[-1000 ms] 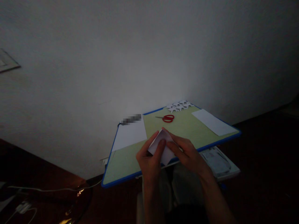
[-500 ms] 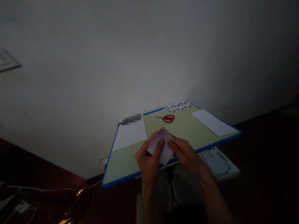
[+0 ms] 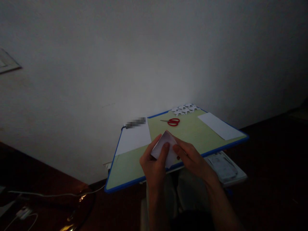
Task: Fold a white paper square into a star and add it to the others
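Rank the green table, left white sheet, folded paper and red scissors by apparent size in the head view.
1. green table
2. left white sheet
3. folded paper, nearer the camera, so unsure against the sheet
4. red scissors

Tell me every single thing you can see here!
folded paper: one, white, held above the table's near edge
table: one, green top with blue rim, against the wall
scissors: one pair, red handles, far side of the table
paper shapes: small pile, white, far edge by the wall
paper sheet: one, white, table's left part
paper strip: one, white, table's right part
cable: one, pale, lower left
left hand: grips the folded paper
right hand: pinches it too
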### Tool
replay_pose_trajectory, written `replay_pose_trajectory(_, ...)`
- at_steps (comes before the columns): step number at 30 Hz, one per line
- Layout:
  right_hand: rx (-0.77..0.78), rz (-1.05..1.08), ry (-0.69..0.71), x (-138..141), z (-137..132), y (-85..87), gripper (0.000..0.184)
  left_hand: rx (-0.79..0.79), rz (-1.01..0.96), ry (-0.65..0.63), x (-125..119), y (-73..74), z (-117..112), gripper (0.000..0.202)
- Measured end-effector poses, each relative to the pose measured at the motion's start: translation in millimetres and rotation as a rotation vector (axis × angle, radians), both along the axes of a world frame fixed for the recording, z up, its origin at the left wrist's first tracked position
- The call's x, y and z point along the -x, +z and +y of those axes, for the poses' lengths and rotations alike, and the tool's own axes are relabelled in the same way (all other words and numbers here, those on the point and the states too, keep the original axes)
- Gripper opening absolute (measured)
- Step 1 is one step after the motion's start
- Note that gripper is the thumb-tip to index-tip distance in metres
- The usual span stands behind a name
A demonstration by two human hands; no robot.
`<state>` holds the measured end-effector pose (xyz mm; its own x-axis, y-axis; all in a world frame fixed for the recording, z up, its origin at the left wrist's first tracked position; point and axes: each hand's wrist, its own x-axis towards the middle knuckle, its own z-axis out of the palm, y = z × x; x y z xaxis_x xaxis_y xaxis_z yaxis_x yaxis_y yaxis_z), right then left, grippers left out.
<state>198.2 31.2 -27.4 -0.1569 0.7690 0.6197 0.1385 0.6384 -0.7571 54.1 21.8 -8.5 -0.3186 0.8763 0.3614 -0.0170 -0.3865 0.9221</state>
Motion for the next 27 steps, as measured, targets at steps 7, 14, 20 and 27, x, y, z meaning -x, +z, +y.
replay_pose_trajectory(7,-0.082,-0.011,-0.015,-1.9,0.8,2.0,0.046,-0.020,0.004,-0.003,-0.5,-1.8,1.7,0.041)
replay_pose_trajectory(14,-0.020,0.009,0.012,0.6,0.3,3.4,0.041,-0.066,0.080,-0.004,1.5,-1.6,3.0,0.041)
replay_pose_trajectory(20,0.023,0.068,-0.058,-1.2,-3.5,7.6,0.040,-0.103,0.066,-0.124,3.1,1.3,-0.2,0.043)
replay_pose_trajectory(27,-0.057,0.061,-0.073,-3.3,-2.5,8.3,0.038,-0.088,0.000,-0.115,5.1,4.3,3.0,0.030)
